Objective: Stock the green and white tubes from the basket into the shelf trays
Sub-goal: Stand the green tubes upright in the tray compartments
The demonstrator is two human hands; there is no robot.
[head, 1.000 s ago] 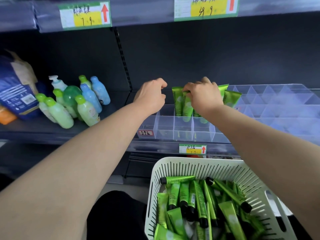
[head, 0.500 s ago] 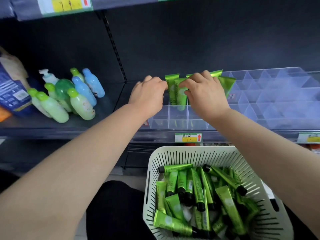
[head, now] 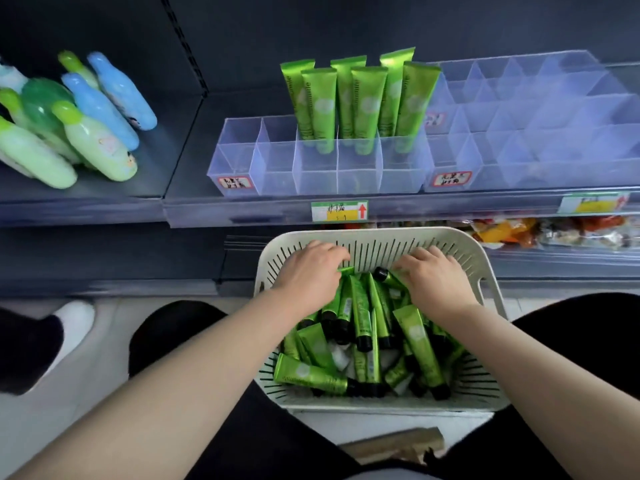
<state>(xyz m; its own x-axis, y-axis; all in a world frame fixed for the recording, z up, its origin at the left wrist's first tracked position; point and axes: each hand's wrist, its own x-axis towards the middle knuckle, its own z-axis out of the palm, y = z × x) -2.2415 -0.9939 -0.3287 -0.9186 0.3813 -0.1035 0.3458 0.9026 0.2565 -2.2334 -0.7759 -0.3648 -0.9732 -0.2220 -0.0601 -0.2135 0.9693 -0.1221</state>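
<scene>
- The clear tray [head: 317,174] holds standing tubes [head: 360,98] in its back cells; the front cells are free.
- The basket [head: 381,235] sits just below it, within easy reach, with loose tubes [head: 360,306] inside.
- The left hand [head: 308,271] and right hand [head: 434,277] reach into the basket with fingers curled down; I cannot tell if they pinch a tube.

- The basket [head: 381,235] is off-white moulded plastic with a matt finish and slotted walls.
- The tubes [head: 360,306] inside the basket are glossy soft plastic with a metallic, foil-like green sheen; their caps [head: 363,342] are smooth black plastic.
- The standing tubes [head: 367,102] above the basket have the same shiny skin, with flat crimped top ends.
- The shelf trays [head: 315,171] above the basket are clear, smooth, hard plastic with paper stickers [head: 236,182] on their fronts.
- The shelf [head: 104,188] behind the basket looks like dark matt metal; its paper price label [head: 339,211] sits behind a clear plastic strip.
- The bottles [head: 97,143], up and left of the basket, are smooth glossy plastic.
- The packets [head: 519,233], right of the basket's far rim, are crinkled shiny film.
</scene>
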